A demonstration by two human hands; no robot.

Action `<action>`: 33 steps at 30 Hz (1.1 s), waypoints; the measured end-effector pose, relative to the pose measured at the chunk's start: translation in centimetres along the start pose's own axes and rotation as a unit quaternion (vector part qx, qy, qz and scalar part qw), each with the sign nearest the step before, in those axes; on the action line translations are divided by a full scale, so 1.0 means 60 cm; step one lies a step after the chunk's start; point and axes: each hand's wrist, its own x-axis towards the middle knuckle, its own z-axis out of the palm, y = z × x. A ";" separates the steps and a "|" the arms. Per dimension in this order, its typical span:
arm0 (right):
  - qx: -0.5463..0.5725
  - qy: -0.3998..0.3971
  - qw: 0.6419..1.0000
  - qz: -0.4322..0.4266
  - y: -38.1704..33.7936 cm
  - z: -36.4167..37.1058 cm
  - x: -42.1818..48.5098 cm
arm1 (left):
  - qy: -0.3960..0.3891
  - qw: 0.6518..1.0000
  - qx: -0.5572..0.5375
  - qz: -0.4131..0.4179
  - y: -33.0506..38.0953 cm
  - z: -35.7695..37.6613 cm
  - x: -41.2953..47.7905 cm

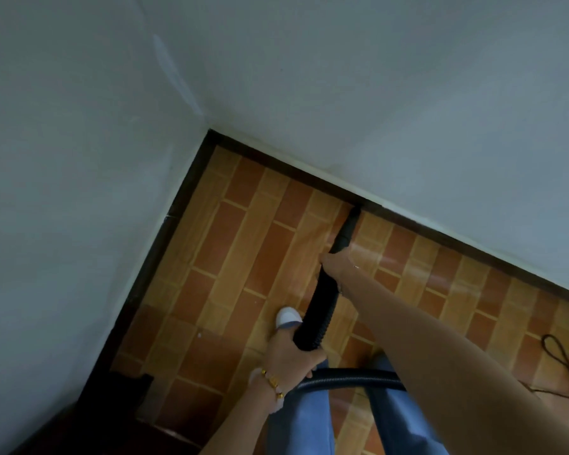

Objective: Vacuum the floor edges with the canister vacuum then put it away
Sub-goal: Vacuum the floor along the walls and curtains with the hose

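A black ribbed vacuum hose (319, 307) runs from my legs toward the far wall. Its narrow black nozzle (347, 229) touches the dark skirting (408, 221) where the brick-pattern floor (237, 244) meets the wall. My right hand (335, 264) grips the hose just behind the nozzle, arm stretched forward. My left hand (291, 351), with a gold bracelet on the wrist, grips the hose lower down, close to my body. The hose bends right behind that hand across my blue trousers. The canister itself is out of view.
Two pale walls meet in a corner (211, 131) at the upper left. A thin dark cord (562, 359) lies looped on the floor at the right. My white shoe (288, 316) stands beside the hose. A dark shape (138, 389) sits low at the left wall.
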 end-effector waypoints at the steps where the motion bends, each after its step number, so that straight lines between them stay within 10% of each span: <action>1: 0.004 -0.001 1.000 0.004 0.008 -0.008 -0.006 | -0.013 1.000 0.013 0.000 -0.003 0.005 0.000; 12: 0.021 -0.018 0.999 -0.025 0.102 -0.223 -0.013 | -0.136 0.981 0.129 0.052 0.032 0.167 0.011; 33: -0.203 -0.055 0.970 -0.120 0.172 -0.546 0.150 | -0.180 0.983 0.028 -0.028 0.105 0.608 0.113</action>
